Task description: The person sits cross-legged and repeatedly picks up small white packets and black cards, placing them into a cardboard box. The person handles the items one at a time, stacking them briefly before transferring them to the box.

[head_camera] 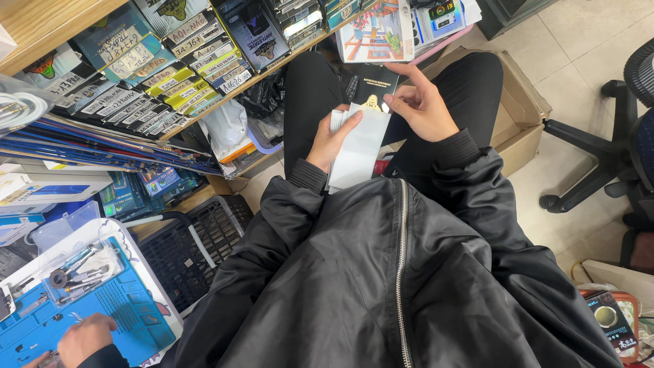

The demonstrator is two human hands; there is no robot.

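A stack of white flat packets (359, 151) lies over the lap, gripped along its edge by the left hand (332, 140). The right hand (422, 103) pinches a black packet (371, 85) at the stack's top. Left of the stack stands a shelf of labelled boxes (170, 75); far below-left, another person's hand (85, 337) rests on a blue mat (122, 307).

The floor (586, 48) is pale, glossy tile. A black swivel office chair (613, 146) stands on it at the right edge, its star base showing. An open cardboard box (521, 102) sits near the chair. At upper left, slanted wooden shelves (41, 20) hold rows of small labelled boxes (177, 75). A black wire basket (197, 249) stands below them.
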